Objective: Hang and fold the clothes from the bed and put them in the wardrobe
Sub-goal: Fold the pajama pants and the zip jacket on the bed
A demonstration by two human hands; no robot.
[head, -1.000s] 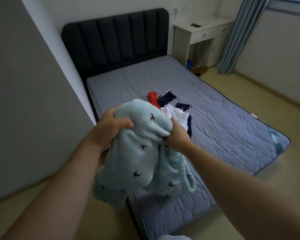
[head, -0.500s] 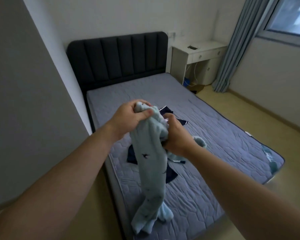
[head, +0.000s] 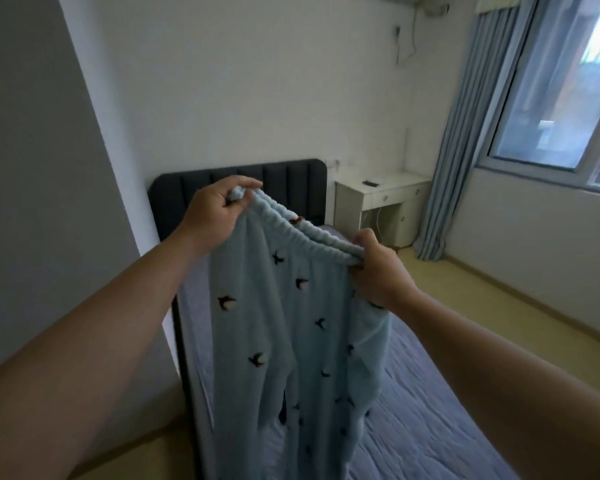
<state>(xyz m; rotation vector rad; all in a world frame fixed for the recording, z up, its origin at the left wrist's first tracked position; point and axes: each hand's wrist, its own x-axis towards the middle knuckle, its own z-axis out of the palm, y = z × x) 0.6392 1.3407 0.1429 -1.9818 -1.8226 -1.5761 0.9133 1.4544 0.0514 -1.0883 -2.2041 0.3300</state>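
Unbunched, trousers (head: 291,341) hang (waistband (head: 309,237) taut) from left hand (head: 212,216) and right hand (head: 378,268)

two bare arms of one person. left forearm (head: 111,327) and left hand (head: 212,216), on the wall side of the bed (head: 430,410): unclothed from fingers (head: 238,182) to frame edge. right forearm (head: 492,351) and right hand (head: 378,271), over the bed: likewise unclothed to the frame edge.
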